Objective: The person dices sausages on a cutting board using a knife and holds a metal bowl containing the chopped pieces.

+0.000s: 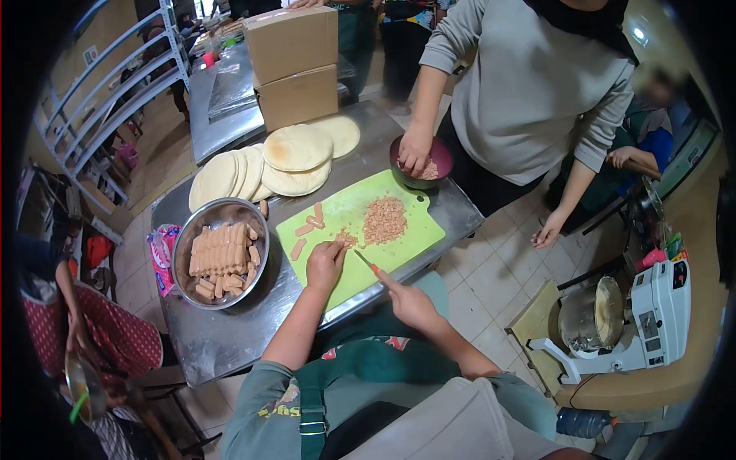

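My right hand grips a knife by its orange handle, blade on the green cutting board. My left hand is closed, fingertips pressed on sausage beside the blade; the part under the fingers is mostly hidden. Small cut bits lie just past those fingers. To their right spreads a pile of diced sausage. Several whole sausage pieces rest on the board's left side. Left of the board, a steel bowl holds many stacked sausages.
Round flatbreads lie behind the board on the metal table. Cardboard boxes stand at the back. Across the table, a person in grey reaches into a dark bowl of diced sausage. A white stand mixer sits at right.
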### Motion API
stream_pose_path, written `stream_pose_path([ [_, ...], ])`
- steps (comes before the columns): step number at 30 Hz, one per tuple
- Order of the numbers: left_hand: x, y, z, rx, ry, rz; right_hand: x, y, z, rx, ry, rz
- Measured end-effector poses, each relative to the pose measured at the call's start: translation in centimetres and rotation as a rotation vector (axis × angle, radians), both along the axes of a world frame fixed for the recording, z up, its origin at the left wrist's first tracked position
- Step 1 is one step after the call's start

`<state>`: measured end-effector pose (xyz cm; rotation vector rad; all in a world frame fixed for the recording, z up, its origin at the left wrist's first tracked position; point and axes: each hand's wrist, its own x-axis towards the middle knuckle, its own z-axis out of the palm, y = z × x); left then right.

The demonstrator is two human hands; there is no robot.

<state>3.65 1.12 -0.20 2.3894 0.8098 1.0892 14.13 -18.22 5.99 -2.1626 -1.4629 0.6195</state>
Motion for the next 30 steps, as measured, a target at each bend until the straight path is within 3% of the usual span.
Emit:
stream_pose_path([
  [16,0.1,0.1,-0.1,-0.007,-0.029,0.001,0.2,-0.2,-0.4,0.025,0.040,-0.003],
  [21,-0.2,0.2,0.0,-0.003,0.180,0.037,0.4,0.0,-1.8,0.138,0.033,0.030],
  [22,-0.1,0.4,0.2,-0.003,-0.012,-0.039,0.3,0.1,-1.9,0.187,0.028,0.039],
  [25,-0.6,-0.8,-0.1,0.037,0.009,0.016,0.1,-0.3,-0.8,0.066,0.063,-0.004],
  [30,-0.1,0.0,0.0,0.018,0.001,0.003,0.3,-0.2,-1.4,0.079,0.029,0.011],
])
